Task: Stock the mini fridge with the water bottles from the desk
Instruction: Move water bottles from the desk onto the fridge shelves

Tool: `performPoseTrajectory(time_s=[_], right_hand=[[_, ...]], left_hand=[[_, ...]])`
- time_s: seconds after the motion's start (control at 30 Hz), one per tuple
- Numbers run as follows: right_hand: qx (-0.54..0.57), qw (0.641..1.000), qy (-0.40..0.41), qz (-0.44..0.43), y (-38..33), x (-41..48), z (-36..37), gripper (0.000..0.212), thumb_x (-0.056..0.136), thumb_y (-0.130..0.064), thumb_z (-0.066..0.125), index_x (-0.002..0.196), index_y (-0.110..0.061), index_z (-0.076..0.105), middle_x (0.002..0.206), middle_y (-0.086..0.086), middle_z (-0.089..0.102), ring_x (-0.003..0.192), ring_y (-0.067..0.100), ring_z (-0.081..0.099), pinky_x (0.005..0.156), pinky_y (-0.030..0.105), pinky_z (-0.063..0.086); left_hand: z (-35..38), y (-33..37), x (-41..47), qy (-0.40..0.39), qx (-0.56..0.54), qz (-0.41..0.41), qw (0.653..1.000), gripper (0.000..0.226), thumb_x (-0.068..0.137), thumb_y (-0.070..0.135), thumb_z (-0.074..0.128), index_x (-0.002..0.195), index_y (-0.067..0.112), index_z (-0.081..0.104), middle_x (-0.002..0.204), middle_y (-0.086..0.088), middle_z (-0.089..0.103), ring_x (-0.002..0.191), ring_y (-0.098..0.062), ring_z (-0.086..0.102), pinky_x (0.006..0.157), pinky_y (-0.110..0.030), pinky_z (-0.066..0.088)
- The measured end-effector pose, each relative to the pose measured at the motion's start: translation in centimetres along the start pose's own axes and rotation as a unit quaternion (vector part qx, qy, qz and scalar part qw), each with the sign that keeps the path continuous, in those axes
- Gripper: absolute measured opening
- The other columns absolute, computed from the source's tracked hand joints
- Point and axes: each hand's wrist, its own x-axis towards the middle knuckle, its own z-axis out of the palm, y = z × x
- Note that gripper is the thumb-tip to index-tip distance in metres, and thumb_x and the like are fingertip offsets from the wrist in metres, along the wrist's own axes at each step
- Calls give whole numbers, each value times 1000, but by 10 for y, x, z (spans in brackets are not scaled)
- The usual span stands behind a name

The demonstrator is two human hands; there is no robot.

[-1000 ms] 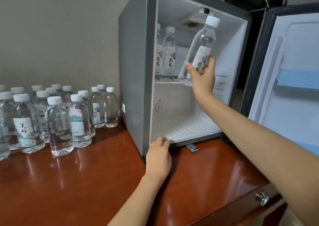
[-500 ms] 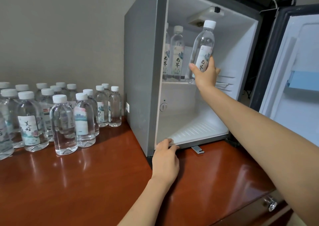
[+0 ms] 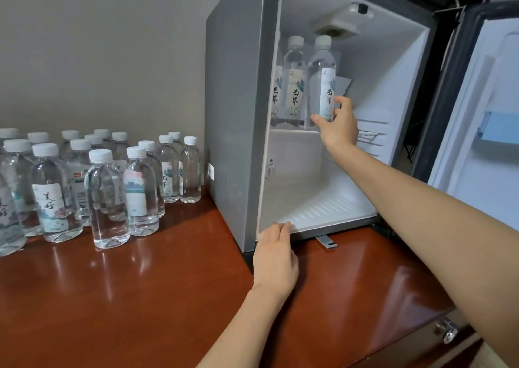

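Bottle [image 3: 323,81], clear, white cap, upright on upper fridge shelf [image 3: 292,130] | right hand [image 3: 338,126] grasps its base | left hand [image 3: 276,258] flat, released, at mini fridge [image 3: 236,115] sill | lower compartment free; more bottles [image 3: 106,199] on worktop [image 3: 126,297]

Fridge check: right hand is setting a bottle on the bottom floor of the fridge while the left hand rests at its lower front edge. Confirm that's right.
Not quite. The head view shows the right hand setting the bottle on the upper shelf beside two others, not on the fridge floor. The left hand does rest at its lower front edge.
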Motion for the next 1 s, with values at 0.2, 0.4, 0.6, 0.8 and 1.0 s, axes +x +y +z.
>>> performPoseTrajectory(time_s=[0.2, 0.4, 0.6, 0.8, 1.0], right_hand=[[3, 1000, -20, -1, 1, 2, -4, 60, 87, -31, 69, 140, -20, 43, 136, 0, 57, 115, 23, 58, 90, 34, 44], [36, 999, -21, 13, 0, 5, 1, 59, 85, -27, 71, 138, -18, 45, 134, 1, 59, 113, 23, 59, 93, 35, 47], [21, 999, -29, 35, -1, 12, 11, 55, 87, -29, 71, 133, -16, 45, 129, 4, 60, 112, 26, 59, 89, 34, 45], [6, 999, -35, 36, -2, 20, 18, 56, 88, -28, 70, 134, -13, 42, 132, 6, 57, 114, 27, 58, 84, 29, 41], [2, 998, -43, 43, -2, 30, 28, 59, 87, -27, 72, 135, -13, 41, 130, 8, 57, 111, 27, 58, 82, 30, 41]], left_hand=[[-3, 3, 0, -1, 1, -4, 1000, 55, 79, 1, 59, 133, 5, 53, 125, -9, 58, 117, -27, 54, 102, -33, 41], [0, 1, 0, 13, 12, 9, 1000, 56, 64, 1, 72, 119, 6, 63, 108, -5, 65, 98, -24, 64, 88, -31, 52], [-1, 3, -1, 32, 9, 17, 999, 58, 53, 5, 79, 109, 11, 67, 100, 1, 64, 90, -18, 65, 83, -27, 55], [2, 2, -1, 31, 19, 15, 999, 58, 50, 11, 82, 105, 15, 68, 98, 4, 64, 90, -15, 64, 84, -25, 54], [5, 2, 0, 31, 21, 14, 999, 56, 49, 12, 80, 104, 16, 68, 97, 3, 63, 87, -17, 64, 79, -22, 54]])
